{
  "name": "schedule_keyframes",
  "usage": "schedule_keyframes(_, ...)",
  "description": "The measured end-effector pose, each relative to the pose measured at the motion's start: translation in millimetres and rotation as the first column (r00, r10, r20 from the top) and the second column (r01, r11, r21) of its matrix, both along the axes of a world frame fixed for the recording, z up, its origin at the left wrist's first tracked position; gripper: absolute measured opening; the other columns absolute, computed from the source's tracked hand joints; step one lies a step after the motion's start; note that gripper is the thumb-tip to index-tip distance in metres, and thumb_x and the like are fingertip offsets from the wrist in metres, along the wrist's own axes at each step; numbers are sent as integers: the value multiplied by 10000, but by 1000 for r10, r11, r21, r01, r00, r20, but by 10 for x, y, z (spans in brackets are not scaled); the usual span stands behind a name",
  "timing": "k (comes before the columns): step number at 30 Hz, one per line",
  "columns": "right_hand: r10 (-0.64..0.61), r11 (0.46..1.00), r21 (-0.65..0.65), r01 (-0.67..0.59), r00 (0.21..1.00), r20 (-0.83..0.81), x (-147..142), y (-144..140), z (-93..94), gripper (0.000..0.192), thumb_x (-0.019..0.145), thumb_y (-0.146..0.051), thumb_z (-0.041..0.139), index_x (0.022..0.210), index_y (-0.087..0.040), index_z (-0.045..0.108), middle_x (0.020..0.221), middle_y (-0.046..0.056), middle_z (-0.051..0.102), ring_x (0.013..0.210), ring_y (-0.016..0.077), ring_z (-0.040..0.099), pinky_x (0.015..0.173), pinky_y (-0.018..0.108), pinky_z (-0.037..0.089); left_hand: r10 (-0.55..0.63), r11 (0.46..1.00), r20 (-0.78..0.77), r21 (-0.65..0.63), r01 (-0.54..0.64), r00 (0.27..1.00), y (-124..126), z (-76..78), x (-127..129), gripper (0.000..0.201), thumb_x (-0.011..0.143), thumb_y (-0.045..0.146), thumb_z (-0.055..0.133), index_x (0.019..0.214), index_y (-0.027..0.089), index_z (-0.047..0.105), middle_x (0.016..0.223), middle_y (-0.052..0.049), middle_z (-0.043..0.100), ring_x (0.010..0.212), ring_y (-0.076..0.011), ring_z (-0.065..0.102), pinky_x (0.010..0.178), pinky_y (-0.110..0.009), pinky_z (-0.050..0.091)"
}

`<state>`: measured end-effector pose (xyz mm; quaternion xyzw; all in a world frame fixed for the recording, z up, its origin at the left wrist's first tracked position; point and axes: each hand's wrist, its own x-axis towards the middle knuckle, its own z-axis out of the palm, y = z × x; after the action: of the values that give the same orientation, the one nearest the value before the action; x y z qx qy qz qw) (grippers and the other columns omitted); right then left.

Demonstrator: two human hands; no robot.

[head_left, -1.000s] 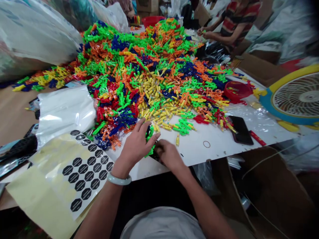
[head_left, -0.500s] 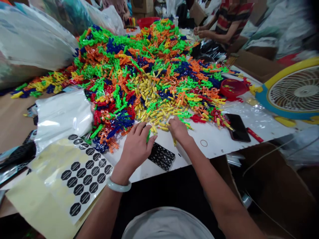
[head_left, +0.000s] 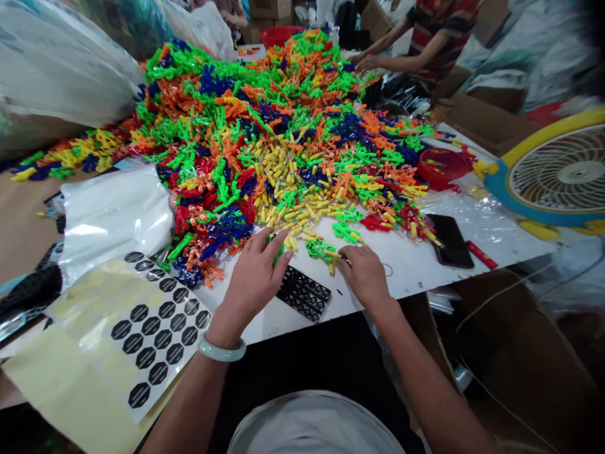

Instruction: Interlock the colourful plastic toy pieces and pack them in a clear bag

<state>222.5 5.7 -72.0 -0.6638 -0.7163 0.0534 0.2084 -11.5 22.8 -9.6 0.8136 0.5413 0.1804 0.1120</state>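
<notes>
One big clear bag [head_left: 66, 75] at far left, slumped against the heap. White pouches [head_left: 116, 211] stacked in front of it, glossy; sticker sheet [head_left: 163, 337] nearer the wearer, black octagons in rows, part of the sheet peeled bare, yellow paper [head_left: 75, 384] beneath. Heap [head_left: 227, 135] of bagged plastic toys fills the middle of the worktop [head_left: 411, 268]: green, orange, blue, red, with a spill of small yellow pieces [head_left: 297, 214] down its front.

Hands apart, both low over the near edge of the white surface. Left hand [head_left: 255, 271], pale bracelet [head_left: 222, 349] at the wrist: thumb and fingers bent around a green piece [head_left: 280, 251], mostly hidden by the fingers. Just right of it, partly behind the thumb, a black tray [head_left: 307, 295] with rows of round openings, flat near the edge. Green-and-yellow packet [head_left: 321, 250] lies between the hands, in front of the spill. Right hand [head_left: 366, 277]: fingertips pinched on the packet's yellow end.

Elastic band [head_left: 388, 270] just past the right hand. Farther back, a co-worker in a striped shirt [head_left: 444, 38], arms reaching to the heap's far side. Red bowl [head_left: 442, 167] at the heap's right edge, small pieces inside. Dark phone [head_left: 450, 241] flat, red strip [head_left: 482, 255] beside it. Yellow-and-blue fan [head_left: 576, 171] at far right.
</notes>
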Motion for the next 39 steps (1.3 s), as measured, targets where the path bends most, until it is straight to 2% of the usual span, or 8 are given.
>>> schedule_keyframes(3, -41, 999, 27, 38, 991, 128, -4, 38, 5, 161, 851, -163, 508, 816, -168, 665, 829, 120, 620, 905, 282, 513, 800, 411, 411, 7, 1000, 14, 5, -7, 1000, 6, -15, -7, 457, 972, 430, 327, 1346, 224, 489, 1385, -117, 470, 1315, -249, 412, 1093, -439, 370)
schedule_keyframes(7, -81, 995, 43, 94, 968, -239, -201, 52, 21, 129, 834, -221, 538, 882, -183, 651, 910, 99, 612, 864, 234, 557, 778, 369, 458, -2, 1000, 54, 18, 1, 999, 11, -33, -14, 418, 974, 408, 334, 1302, 228, 520, 1371, -101, 483, 1315, -230, 414, 1108, -423, 358)
schedule_keyframes(14, -238, 877, -381, -292, 423, -874, -951, -86, -177, 178, 786, -352, 588, 892, -213, 552, 577, -36, 628, 463, 155, 578, 470, 264, 466, 31, 999, 86, -24, -29, 996, 9, -32, -10, 405, 969, 400, 352, 1283, 221, 535, 1399, -100, 459, 1316, -239, 420, 1107, -416, 362)
schedule_keyframes(22, -48, 982, -184, -49, 871, -488, -1218, -145, -252, 177, 783, -199, 580, 960, -198, 589, 876, 71, 663, 763, 212, 642, 644, 292, 497, 12, 999, 141, -36, -7, 990, 12, -35, -29, 406, 973, 430, 317, 1231, 228, 556, 1373, -95, 476, 1308, -230, 434, 1095, -416, 380)
schedule_keyframes(27, 56, 973, -183, -141, 912, -407, -1276, -110, -241, 199, 819, -164, 517, 981, -185, 631, 935, 98, 669, 846, 235, 640, 709, 313, 500, 0, 1000, 72, -14, 1, 997, -10, -23, 30, 538, 875, 573, 473, 1274, 215, 507, 1414, -138, 425, 1323, -309, 406, 1079, -488, 381)
schedule_keyframes(31, 73, 981, -131, -145, 894, -441, -737, 22, -172, 172, 850, -176, 477, 900, -220, 636, 836, 28, 667, 769, 177, 625, 684, 271, 486, 30, 999, 61, 8, -31, 998, -3, -17, 60, 402, 919, 468, 447, 1218, 217, 543, 1362, -123, 471, 1263, -277, 471, 1060, -444, 405)
schedule_keyframes(35, -318, 946, -7, 326, 917, -242, 103, 283, -174, 182, 832, -211, 527, 989, -167, 607, 1054, 133, 597, 871, 223, 600, 716, 335, 457, 30, 1000, 57, 6, -30, 998, 4, -13, 55, 367, 939, 424, 414, 1200, 210, 560, 1332, -117, 493, 1220, -261, 502, 1043, -428, 420)
schedule_keyframes(39, -315, 949, -66, 308, 927, -203, 511, 415, -196, 93, 737, -212, 638, 721, -196, 548, 842, 83, 601, 807, 229, 596, 686, 337, 447, 36, 999, 65, 24, -37, 997, 0, -27, 43, 357, 945, 423, 396, 1195, 228, 561, 1318, -104, 501, 1213, -252, 506, 1040, -421, 420)
